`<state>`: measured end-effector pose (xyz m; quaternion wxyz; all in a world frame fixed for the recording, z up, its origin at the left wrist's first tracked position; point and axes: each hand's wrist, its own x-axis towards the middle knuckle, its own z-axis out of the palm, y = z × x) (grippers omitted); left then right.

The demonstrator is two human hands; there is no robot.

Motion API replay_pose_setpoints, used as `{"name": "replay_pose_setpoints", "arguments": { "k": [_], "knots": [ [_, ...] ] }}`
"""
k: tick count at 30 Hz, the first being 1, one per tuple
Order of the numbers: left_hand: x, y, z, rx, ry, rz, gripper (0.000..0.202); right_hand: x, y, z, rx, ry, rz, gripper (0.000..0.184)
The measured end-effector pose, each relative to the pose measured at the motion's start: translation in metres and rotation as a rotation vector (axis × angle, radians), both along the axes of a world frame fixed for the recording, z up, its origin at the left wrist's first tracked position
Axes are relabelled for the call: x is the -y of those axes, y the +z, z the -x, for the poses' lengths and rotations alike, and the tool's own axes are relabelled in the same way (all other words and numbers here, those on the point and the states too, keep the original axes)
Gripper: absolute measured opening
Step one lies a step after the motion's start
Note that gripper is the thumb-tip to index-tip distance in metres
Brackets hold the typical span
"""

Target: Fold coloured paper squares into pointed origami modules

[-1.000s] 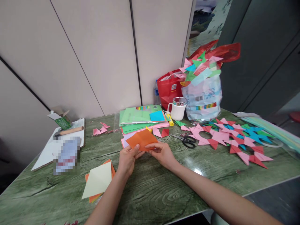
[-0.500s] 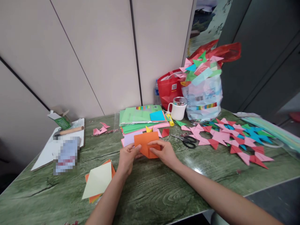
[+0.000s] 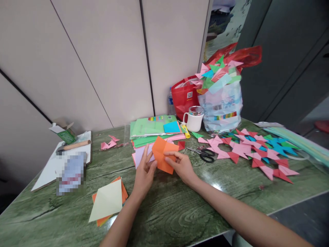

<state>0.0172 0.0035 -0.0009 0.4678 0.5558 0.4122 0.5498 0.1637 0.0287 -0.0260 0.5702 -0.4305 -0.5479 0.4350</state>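
Note:
An orange paper sheet [image 3: 163, 154], partly folded, is held a little above the green table [image 3: 167, 209] between both hands. My right hand [image 3: 182, 166] pinches its right side with thumb and fingers. My left hand [image 3: 144, 173] touches its left edge, fingers stretched upward and thumb against the paper. Just behind them lies a stack of coloured paper sheets [image 3: 151, 132] with a blue square on top.
A pale yellow sheet on orange ones [image 3: 108, 202] lies at the front left. Scissors [image 3: 205, 155] and many pink, red and blue folded stars [image 3: 257, 151] spread to the right. A white mug [image 3: 194, 119], a plastic bag of folded pieces [image 3: 222, 99] and a red bag [image 3: 183, 94] stand at the back.
The orange sheet has been turned and tilted upright between the hands. My left fingers have stretched out along its left edge. The view has shifted slightly.

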Motion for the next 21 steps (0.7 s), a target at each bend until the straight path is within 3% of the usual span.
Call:
{"name": "replay_pose_setpoints", "arguments": {
  "k": [6,11,17,21],
  "knots": [
    [-0.005,-0.006,0.006,-0.202,0.091,-0.022,0.035,0.001,0.001,0.002,-0.009,0.095,-0.032,0.027],
    [-0.015,-0.018,0.012,0.034,0.168,0.064,0.036,0.001,-0.002,0.001,0.033,0.237,-0.103,0.045],
    [-0.014,-0.015,0.012,0.138,0.127,0.119,0.039,0.005,0.006,0.0,0.157,0.235,-0.162,0.015],
    [-0.01,-0.009,0.011,0.094,0.08,0.14,0.037,0.003,0.009,0.0,0.146,0.122,-0.136,0.014]
  ]
}}
